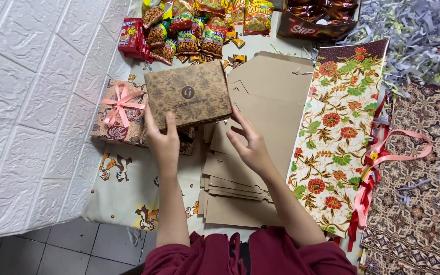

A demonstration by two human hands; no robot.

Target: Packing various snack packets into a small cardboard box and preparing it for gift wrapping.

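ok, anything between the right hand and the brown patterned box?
Nothing visible. The right hand sits at the brown patterned box's lower right edge, fingertips on or nearly on it; the left hand already grips its lower left.

My left hand holds a brown patterned box by its lower edge, thumb on the front face. My right hand is open, its fingers just touching the box's lower right corner. Under my hands lies a stack of flat brown cardboard blanks. A wrapped box with a pink ribbon sits to the left, floral wrapping paper to the right, and snack packets beyond.
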